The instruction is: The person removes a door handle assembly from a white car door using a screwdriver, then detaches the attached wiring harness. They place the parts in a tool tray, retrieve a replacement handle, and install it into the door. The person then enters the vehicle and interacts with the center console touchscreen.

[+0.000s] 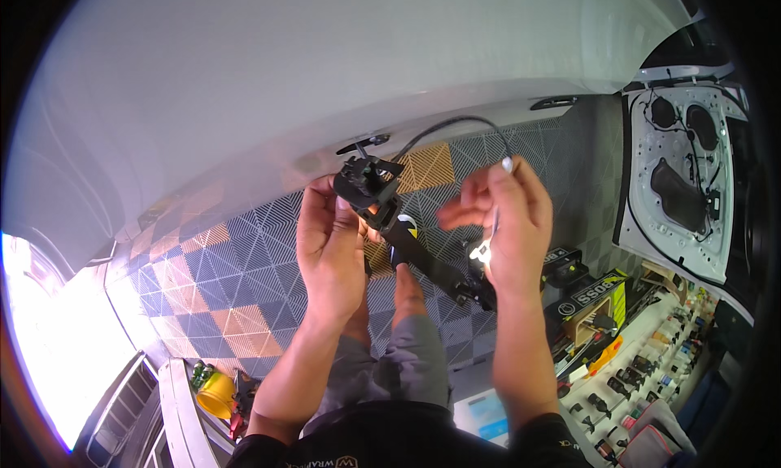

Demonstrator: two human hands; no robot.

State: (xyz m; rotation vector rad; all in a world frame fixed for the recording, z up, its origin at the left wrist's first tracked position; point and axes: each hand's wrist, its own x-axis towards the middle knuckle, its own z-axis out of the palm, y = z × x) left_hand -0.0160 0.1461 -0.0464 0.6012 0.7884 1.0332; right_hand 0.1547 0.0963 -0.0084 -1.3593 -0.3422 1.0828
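Note:
My left hand (pixel 329 256) is closed on a black plastic mechanism (pixel 364 183), close below a dark slot (pixel 351 147) in the white car panel. A long black piece (pixel 431 265) extends from it down-right to more black parts, partly behind my right hand. My right hand (pixel 512 224) is at the right, its thumb and index finger pinched on a black cable (pixel 451 120) near a small white end piece (pixel 507 165); the other fingers are curled loosely. The cable arches up from behind the mechanism. A bright white shape (pixel 482 252) by my right palm is too glaring to make out.
The white car body (pixel 325 53) spans the top. A door with exposed inner metal (pixel 708 224) stands at right. Patterned tiles (pixel 203 281) cover the floor around my legs. A bench of tools and small items (pixel 618 387) is lower right; a yellow bucket (pixel 215 391) is lower left.

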